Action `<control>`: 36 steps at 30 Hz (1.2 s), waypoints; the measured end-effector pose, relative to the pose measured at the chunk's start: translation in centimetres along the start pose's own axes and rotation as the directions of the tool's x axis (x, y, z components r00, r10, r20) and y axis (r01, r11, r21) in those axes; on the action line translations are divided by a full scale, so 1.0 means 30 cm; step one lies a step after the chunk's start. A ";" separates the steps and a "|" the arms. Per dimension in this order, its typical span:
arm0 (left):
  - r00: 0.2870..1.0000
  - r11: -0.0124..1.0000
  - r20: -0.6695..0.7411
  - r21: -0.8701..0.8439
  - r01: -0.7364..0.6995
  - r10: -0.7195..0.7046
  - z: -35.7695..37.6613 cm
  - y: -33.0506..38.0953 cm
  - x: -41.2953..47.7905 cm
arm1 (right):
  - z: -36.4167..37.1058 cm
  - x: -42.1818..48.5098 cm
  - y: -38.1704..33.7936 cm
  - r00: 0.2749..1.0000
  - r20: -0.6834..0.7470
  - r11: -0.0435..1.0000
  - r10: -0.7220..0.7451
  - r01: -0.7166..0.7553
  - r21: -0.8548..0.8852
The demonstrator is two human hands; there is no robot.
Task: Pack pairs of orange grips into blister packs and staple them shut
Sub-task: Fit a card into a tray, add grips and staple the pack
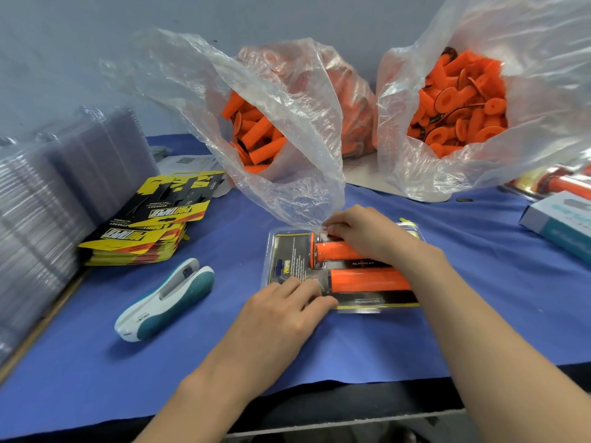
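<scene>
pressing flat-fingered left hand on blister pack near front edge of table. pinching its far rim with right hand.

The right hand hides part of the upper grip; the edge cuts off the teal box.

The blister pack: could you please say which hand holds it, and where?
The left hand presses the near-left corner of the blister pack; the right hand curls at its far edge by the upper orange grip; a pinch is unclear.
</scene>
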State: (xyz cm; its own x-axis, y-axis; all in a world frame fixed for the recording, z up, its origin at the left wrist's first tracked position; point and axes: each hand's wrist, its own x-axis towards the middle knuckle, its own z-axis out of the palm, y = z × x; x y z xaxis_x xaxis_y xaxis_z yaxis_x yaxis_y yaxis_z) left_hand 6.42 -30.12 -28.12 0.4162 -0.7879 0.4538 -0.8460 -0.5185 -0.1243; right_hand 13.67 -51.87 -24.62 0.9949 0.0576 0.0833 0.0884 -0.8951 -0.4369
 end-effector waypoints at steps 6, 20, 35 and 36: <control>1.000 0.999 0.000 -0.046 0.016 -0.016 -0.009 -0.007 0.006 | -0.060 -0.174 -0.071 0.872 -0.442 0.976 -0.213 0.206 -0.064; 0.999 0.992 -0.004 -0.125 0.034 -0.035 0.001 -0.011 0.016 | 0.059 -0.583 0.085 0.816 -0.330 0.788 -0.475 0.228 -0.572; 0.999 0.999 -0.049 -0.042 0.014 -0.016 0.006 -0.009 0.005 | 0.027 -0.609 0.170 0.816 -0.417 0.813 -0.402 0.109 -0.571; 0.998 0.999 -0.055 -0.038 0.017 -0.019 0.006 -0.012 0.004 | 0.024 -0.605 0.177 0.815 -0.421 0.814 -0.399 0.103 -0.572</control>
State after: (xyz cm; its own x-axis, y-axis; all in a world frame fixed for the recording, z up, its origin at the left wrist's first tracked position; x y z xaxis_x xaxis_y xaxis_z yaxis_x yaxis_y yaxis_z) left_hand 6.84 -30.10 -28.18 0.4131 -0.7584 0.5042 -0.8510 -0.5185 -0.0827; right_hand -3.87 -57.37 -29.09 0.7543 0.2179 0.6193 0.1464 -0.9754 0.1650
